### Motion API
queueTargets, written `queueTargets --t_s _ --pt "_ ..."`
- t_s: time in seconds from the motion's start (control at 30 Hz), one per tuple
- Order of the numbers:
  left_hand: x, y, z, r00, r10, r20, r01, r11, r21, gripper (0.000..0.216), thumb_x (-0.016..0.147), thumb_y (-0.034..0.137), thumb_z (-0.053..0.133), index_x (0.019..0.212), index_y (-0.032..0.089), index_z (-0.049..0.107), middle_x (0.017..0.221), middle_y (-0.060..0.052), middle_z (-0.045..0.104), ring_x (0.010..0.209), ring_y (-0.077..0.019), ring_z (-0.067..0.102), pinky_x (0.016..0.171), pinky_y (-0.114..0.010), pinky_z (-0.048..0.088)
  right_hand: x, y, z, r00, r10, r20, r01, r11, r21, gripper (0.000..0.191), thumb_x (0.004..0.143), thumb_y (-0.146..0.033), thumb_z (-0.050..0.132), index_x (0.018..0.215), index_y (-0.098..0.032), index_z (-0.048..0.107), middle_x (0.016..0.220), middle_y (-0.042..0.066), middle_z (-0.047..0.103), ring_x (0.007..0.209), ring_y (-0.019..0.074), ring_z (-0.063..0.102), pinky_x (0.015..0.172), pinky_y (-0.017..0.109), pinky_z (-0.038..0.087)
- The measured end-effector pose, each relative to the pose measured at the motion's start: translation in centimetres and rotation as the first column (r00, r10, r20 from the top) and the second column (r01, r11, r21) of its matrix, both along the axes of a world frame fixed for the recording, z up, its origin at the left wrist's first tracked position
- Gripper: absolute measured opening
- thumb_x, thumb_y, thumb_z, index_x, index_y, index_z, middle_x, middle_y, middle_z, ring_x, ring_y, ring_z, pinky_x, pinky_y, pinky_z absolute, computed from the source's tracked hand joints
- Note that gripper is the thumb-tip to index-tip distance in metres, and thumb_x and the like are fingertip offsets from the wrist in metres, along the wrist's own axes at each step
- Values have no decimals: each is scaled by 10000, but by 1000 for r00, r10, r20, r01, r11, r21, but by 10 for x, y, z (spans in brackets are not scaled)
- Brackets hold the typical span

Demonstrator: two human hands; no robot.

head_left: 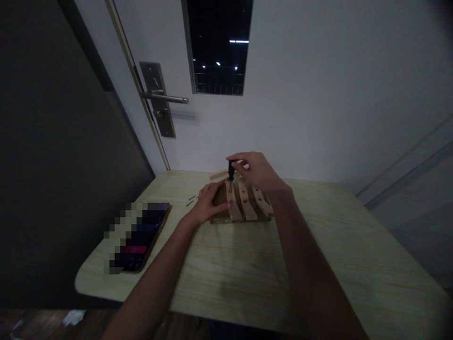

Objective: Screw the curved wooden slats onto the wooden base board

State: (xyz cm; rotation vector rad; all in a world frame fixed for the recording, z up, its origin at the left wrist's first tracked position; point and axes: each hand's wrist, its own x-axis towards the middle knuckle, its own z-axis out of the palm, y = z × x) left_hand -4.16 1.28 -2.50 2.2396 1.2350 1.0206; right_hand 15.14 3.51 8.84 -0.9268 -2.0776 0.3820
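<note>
A small wooden slatted board point(244, 208) lies on the pale table point(247, 264), made of several light strips across a darker base. My right hand point(256, 171) pinches the black handle of a screwdriver point(230, 174) that stands upright with its tip on the leftmost strip. My left hand point(208, 202) rests on the left end of the board, fingers curled over it and pressing it down.
Two or three loose screws point(191, 200) lie on the table left of my left hand. A tablet point(139, 238) lies at the table's left edge. A loose wooden strip point(218, 175) sits behind the board. A white door with a lever handle point(164, 98) stands behind.
</note>
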Motion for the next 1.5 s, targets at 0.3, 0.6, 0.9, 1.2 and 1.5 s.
queueTargets --t_s 0.3,0.6,0.9,1.2,1.5 --pt "6 -5 9 981 64 184 -83 991 102 517 858 460 565 1321 266 441 1346 -86 520 1243 -254 480 1047 -458 372 1 1 2 998 -68 4 68 998 12 142 797 -339 663 844 -204 671 697 11 643 639 142 579 620 288 438" --pt "37 11 65 955 83 285 -162 951 265 451 784 279 694 1184 234 490 1079 -54 627 808 -128 608 721 -282 523 3 0 3 998 35 -49 -36 999 -21 144 816 -243 586 873 -197 711 766 42 693 696 157 619 662 296 478" --pt "43 16 71 948 -3 317 -87 959 271 157 847 195 585 995 191 640 1031 -48 577 800 -96 624 717 -246 573 61 13 -44 890 -334 -312 278 937 -210 409 702 -400 686 1051 -215 577 1023 92 636 933 213 606 868 438 475" --pt "54 13 66 929 -17 369 -92 957 275 194 804 270 664 981 201 623 987 -35 624 871 -126 612 745 -258 546 67 -5 -115 780 -240 -578 -159 817 -554 619 650 -492 715 1186 -266 505 1346 115 537 1165 217 572 965 408 468" --pt "55 24 49 896 -39 442 -128 930 343 171 816 223 655 985 228 634 965 -23 641 847 -112 617 743 -247 531 64 -4 -116 787 -126 -604 -244 836 -492 545 578 -367 794 1065 -221 599 1209 102 639 1111 263 597 1001 440 445"
